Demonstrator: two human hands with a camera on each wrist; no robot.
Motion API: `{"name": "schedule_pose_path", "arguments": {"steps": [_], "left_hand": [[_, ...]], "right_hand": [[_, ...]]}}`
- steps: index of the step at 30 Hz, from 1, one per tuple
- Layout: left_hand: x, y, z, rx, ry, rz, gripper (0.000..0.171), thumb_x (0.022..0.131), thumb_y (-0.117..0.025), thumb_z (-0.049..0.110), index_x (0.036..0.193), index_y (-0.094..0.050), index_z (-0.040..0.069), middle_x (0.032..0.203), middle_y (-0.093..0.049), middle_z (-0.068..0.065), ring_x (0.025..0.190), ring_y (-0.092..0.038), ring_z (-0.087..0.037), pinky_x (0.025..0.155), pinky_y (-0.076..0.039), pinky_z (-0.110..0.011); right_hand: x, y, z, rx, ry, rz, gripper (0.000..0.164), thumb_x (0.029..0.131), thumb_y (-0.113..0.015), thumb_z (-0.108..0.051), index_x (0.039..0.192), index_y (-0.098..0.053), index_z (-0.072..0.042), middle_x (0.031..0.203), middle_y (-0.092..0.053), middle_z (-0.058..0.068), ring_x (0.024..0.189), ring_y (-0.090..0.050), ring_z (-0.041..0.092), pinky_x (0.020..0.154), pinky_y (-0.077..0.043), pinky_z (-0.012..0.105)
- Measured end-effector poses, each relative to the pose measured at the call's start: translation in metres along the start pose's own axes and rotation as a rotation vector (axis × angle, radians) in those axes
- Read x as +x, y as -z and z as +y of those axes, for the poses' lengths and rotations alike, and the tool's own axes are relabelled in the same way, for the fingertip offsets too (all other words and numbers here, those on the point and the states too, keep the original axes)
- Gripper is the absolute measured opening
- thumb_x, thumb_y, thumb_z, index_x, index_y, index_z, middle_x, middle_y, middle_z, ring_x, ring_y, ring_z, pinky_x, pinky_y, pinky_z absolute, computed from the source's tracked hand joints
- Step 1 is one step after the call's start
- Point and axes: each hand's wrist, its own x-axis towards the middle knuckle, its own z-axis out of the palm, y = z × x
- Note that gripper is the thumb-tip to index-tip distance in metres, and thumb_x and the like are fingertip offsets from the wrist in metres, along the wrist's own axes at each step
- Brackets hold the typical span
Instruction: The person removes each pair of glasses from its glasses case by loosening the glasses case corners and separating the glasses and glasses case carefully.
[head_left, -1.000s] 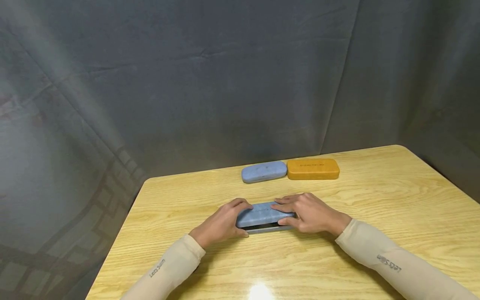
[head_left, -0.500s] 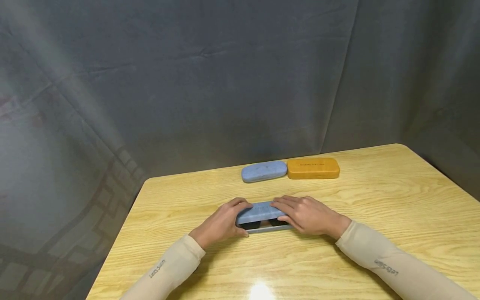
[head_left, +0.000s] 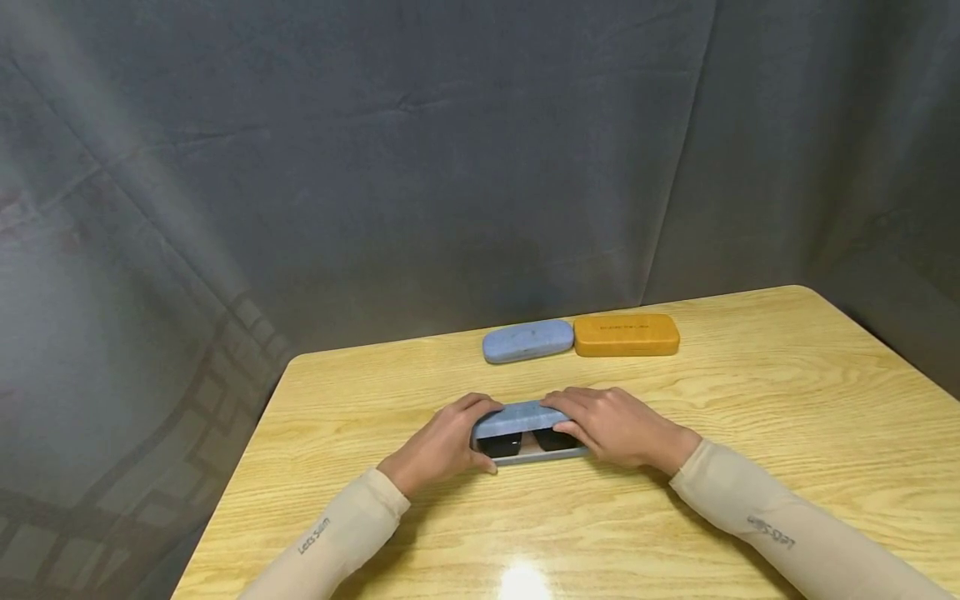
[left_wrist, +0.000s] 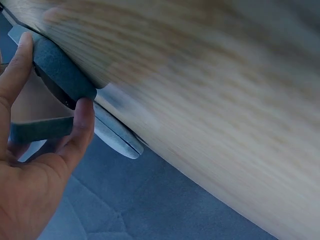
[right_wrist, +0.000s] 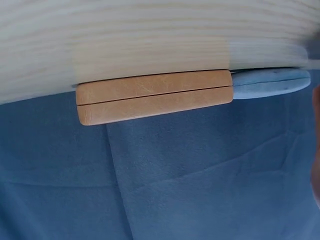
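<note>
A blue glasses case lies on the table between both hands, its lid partly raised. Dark sunglasses show inside through the front gap. My left hand grips the case's left end, thumb low at the base and fingers over the lid. The left wrist view shows this grip close up, with the left hand spanning the case end. My right hand holds the lid's right part, fingers on top and thumb at its front edge. The right hand hides the case's right end.
Near the table's back edge sit a second, rounded blue glasses case and an orange glasses case, side by side, both closed. A grey curtain hangs behind the table.
The lid has tilted further up under my right hand, so the front gap is wider and the sunglasses have come into sight. My left hand has stayed in place.
</note>
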Motion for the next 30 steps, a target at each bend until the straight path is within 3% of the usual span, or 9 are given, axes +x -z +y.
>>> {"name": "schedule_pose_path", "arguments": {"steps": [8, 15, 22, 30], "left_hand": [[0.002, -0.002, 0.000, -0.050, 0.053, 0.014, 0.090, 0.062, -0.095, 0.031, 0.136, -0.049, 0.013, 0.124, -0.064, -0.004, 0.112, -0.064, -0.017, 0.098, -0.053, -0.034], [0.002, -0.001, 0.000, -0.070, 0.093, 0.023, 0.098, 0.060, -0.096, 0.030, 0.141, -0.043, 0.012, 0.126, -0.060, -0.007, 0.112, -0.063, -0.021, 0.098, -0.054, -0.037], [0.000, -0.003, -0.002, -0.049, 0.073, 0.063, 0.104, 0.059, -0.096, 0.031, 0.146, -0.039, 0.022, 0.121, -0.058, -0.003, 0.112, -0.058, -0.021, 0.099, -0.051, -0.040], [-0.003, -0.004, -0.003, -0.045, 0.071, 0.077, 0.102, 0.063, -0.095, 0.032, 0.148, -0.039, 0.022, 0.124, -0.056, -0.004, 0.115, -0.055, -0.024, 0.100, -0.051, -0.043]], "right_hand": [[0.006, 0.001, 0.008, 0.104, -0.100, -0.016, 0.020, 0.104, -0.053, -0.032, 0.119, -0.061, -0.022, 0.105, -0.070, -0.013, 0.087, -0.065, 0.001, 0.076, -0.057, 0.030], [0.010, 0.002, 0.009, 0.161, -0.164, -0.037, 0.019, 0.106, -0.047, -0.034, 0.117, -0.060, -0.026, 0.100, -0.067, -0.017, 0.082, -0.060, -0.003, 0.077, -0.056, 0.029], [0.012, 0.002, 0.011, 0.209, -0.196, -0.052, 0.018, 0.107, -0.043, -0.034, 0.115, -0.058, -0.029, 0.099, -0.064, -0.018, 0.082, -0.056, -0.002, 0.079, -0.054, 0.029], [0.015, 0.000, 0.013, 0.225, -0.211, -0.047, 0.017, 0.107, -0.043, -0.034, 0.115, -0.057, -0.030, 0.102, -0.063, -0.018, 0.085, -0.057, -0.002, 0.081, -0.053, 0.030]]}}
